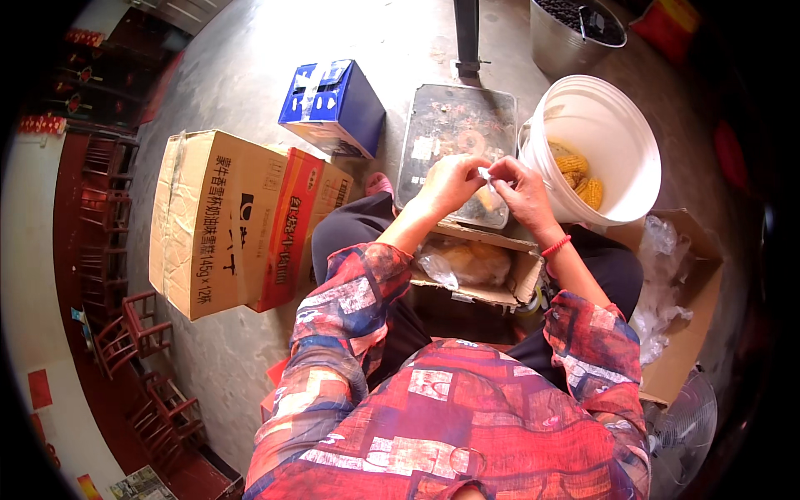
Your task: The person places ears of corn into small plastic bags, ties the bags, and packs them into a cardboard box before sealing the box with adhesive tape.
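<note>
My left hand (451, 182) and my right hand (522, 193) meet over the near part of a scuffed, dark platform (450, 112). Both pinch the gathered top of a clear plastic bag (492, 200). Something yellowish shows inside the bag, partly hidden by my fingers. Just below, between my knees, an open cardboard box (527, 279) holds clear bags with yellowish contents (477, 262). To the right of my right hand, a tilted white bucket (575, 92) has several yellow corn cobs (590, 193) at its bottom.
Cardboard cartons (221, 221) and a blue box (333, 104) stand at left. An upright post (467, 37) rises behind the platform. A metal bucket (562, 54) of dark pieces stands far right. Nearer, a carton (696, 308) holds clear plastic bags (658, 287), beside a fan (687, 421).
</note>
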A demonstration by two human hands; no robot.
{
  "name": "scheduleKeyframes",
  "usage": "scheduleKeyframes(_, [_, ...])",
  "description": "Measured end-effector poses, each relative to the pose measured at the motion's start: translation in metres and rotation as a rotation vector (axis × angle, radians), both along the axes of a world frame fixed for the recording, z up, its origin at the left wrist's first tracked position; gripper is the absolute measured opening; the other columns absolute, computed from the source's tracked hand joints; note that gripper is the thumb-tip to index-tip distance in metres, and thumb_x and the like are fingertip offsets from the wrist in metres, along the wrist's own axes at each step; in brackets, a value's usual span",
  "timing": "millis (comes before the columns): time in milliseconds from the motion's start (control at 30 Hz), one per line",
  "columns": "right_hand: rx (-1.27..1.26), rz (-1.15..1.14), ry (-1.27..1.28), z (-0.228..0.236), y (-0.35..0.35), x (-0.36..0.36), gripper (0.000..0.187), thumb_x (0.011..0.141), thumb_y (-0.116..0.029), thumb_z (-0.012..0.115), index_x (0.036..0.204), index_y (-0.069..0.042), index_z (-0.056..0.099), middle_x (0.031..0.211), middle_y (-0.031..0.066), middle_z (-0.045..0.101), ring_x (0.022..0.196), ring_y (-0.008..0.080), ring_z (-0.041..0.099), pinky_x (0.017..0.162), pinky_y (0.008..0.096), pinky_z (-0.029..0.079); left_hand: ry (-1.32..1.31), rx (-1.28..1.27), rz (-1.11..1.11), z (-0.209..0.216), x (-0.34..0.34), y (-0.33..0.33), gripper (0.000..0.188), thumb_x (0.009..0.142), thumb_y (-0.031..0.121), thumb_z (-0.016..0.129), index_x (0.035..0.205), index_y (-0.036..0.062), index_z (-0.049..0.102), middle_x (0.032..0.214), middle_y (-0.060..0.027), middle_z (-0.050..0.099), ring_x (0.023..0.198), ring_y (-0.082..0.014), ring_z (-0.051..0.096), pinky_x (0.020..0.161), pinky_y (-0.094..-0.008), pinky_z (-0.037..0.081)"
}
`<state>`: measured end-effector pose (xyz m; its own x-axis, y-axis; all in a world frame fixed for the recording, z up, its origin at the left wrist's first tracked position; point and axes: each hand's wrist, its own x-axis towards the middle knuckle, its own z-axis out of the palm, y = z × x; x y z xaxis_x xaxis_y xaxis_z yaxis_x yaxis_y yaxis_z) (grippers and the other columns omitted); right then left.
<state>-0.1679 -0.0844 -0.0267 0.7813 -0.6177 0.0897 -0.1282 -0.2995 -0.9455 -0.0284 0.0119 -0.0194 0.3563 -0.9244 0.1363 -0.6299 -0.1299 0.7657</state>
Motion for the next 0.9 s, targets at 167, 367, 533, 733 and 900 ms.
scheduleKeyframes(167, [-0.054, 0.01, 0.032, -0.003, -0.001, -0.004, 0.015, 0.074, -0.001, 0.055, 0.089, -0.002, 0.059, 0.079, 0.0108, 0.064, 0.074, 0.0177, 0.063, 0.068, 0.0291, 0.049, 0.036, 0.062, -0.055, -0.014, 0.003, -0.006, 0.011, 0.074, 0.015, 0.067, 0.08, 0.0055, 0.066, 0.068, -0.0137, 0.06, 0.06, -0.0254, 0.059, 0.055, -0.0339, 0.045])
scheduleKeyframes(367, [-0.147, 0.055, 0.082, 0.007, -0.005, -0.002, 0.019, 0.076, -0.006, 0.056, 0.094, -0.002, 0.059, 0.086, 0.0123, 0.059, 0.08, 0.0232, 0.059, 0.072, 0.0317, 0.047, -0.078, 0.059, 0.083, -0.02, 0.007, -0.009, 0.011, 0.073, 0.02, 0.063, 0.077, 0.0095, 0.066, 0.071, -0.0106, 0.061, 0.07, -0.0294, 0.061, 0.062, -0.0385, 0.047])
scheduleKeyframes(533, [-0.211, 0.085, 0.1, 0.007, -0.014, -0.014, 0.015, 0.076, -0.007, 0.054, 0.088, -0.003, 0.061, 0.077, 0.012, 0.062, 0.067, 0.0207, 0.059, 0.064, 0.0311, 0.047, -0.108, 0.038, 0.176, -0.022, 0.006, -0.016, 0.01, 0.073, 0.02, 0.064, 0.077, 0.0108, 0.067, 0.071, -0.0093, 0.062, 0.068, -0.0273, 0.061, 0.06, -0.037, 0.048])
scheduleKeyframes(733, [-0.238, 0.052, 0.179, 0.005, -0.016, -0.028, 0.014, 0.075, -0.008, 0.054, 0.086, -0.003, 0.06, 0.077, 0.0134, 0.063, 0.07, 0.0249, 0.061, 0.065, 0.0336, 0.048, -0.083, -0.028, 0.247, -0.027, 0.002, -0.017, 0.008, 0.074, 0.015, 0.066, 0.079, 0.0092, 0.068, 0.071, -0.0093, 0.062, 0.063, -0.0231, 0.061, 0.057, -0.0321, 0.047])
scheduleKeyframes(900, [-0.248, 0.054, 0.106, 0.01, -0.021, -0.027, 0.015, 0.074, -0.007, 0.053, 0.085, -0.002, 0.06, 0.075, 0.0167, 0.061, 0.07, 0.0284, 0.061, 0.064, 0.0349, 0.048, -0.187, -0.068, 0.238, -0.037, 0.019, -0.017, 0.007, 0.073, 0.015, 0.066, 0.077, 0.0086, 0.066, 0.07, -0.0103, 0.06, 0.064, -0.0257, 0.059, 0.058, -0.0338, 0.046])
